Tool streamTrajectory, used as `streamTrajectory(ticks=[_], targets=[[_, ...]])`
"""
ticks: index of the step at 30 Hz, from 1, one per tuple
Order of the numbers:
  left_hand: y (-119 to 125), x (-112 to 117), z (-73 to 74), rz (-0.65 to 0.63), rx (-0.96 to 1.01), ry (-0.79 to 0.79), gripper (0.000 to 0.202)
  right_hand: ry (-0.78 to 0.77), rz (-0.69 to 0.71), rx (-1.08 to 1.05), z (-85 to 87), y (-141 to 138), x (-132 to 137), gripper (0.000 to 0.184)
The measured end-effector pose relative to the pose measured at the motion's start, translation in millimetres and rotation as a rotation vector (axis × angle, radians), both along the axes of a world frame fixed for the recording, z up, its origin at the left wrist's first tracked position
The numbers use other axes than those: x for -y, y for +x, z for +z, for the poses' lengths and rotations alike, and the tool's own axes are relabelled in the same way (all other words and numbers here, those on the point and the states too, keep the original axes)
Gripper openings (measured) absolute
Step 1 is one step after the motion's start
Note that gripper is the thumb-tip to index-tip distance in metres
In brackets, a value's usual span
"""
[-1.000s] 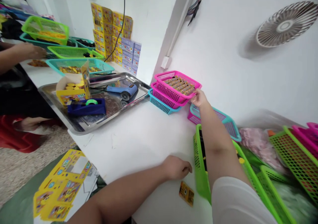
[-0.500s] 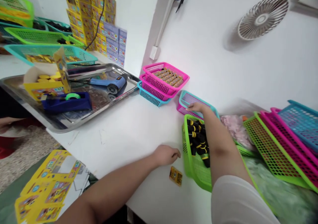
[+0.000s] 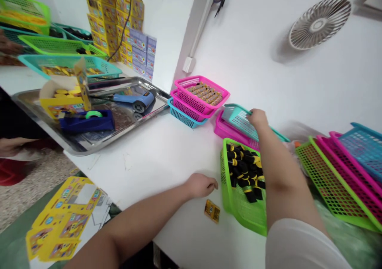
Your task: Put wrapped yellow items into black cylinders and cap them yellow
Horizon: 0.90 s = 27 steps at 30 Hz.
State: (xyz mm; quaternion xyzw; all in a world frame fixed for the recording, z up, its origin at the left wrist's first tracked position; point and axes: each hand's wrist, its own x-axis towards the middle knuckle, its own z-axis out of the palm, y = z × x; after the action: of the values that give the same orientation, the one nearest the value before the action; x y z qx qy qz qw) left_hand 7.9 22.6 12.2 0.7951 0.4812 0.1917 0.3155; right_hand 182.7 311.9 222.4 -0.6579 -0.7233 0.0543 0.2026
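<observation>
My right hand [image 3: 258,118] grips the near rim of a teal basket [image 3: 238,115], which sits tilted and lifted over a pink basket [image 3: 227,130] at the wall. Loosely curled, my left hand [image 3: 203,185] rests on the white table with nothing showing in its fingers. Just below it lies a small yellow printed card or packet [image 3: 212,211]. Right of that hand stands a green basket [image 3: 227,189] holding many black and yellow cylindrical pieces [image 3: 243,167]. My right forearm passes over the green basket's right side and hides part of it.
Stacked pink and blue baskets [image 3: 191,106] hold rows of wrapped pieces. A metal tray [image 3: 125,135] carries a blue tape dispenser [image 3: 88,121], a blue handheld tool [image 3: 134,100] and a yellow box [image 3: 64,106]. Upright baskets [image 3: 337,181] lean at right. Another person's hand [image 3: 13,146] shows at left.
My right hand has closed on the teal basket and pulled it up and to the right, out of the pink one. My left hand stays put. The view has shifted slightly.
</observation>
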Motion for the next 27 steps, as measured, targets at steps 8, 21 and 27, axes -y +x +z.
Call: streamTrajectory(ticks=[8, 21, 27], targets=[[0, -1, 4.6, 0.024, -0.133, 0.038, 0.038, 0.437, -0.336, -0.105, 109.3, 4, 93, 0.036], [-18, 36, 31.8, -0.085, -0.179, 0.394, 0.029, 1.003, 0.886, -0.254, 18.4, -82, 340, 0.036], [-62, 157, 26.1, -0.114, -0.211, 0.571, 0.025, 0.843, 1.182, -0.220, -104.0, -128, 336, 0.041]])
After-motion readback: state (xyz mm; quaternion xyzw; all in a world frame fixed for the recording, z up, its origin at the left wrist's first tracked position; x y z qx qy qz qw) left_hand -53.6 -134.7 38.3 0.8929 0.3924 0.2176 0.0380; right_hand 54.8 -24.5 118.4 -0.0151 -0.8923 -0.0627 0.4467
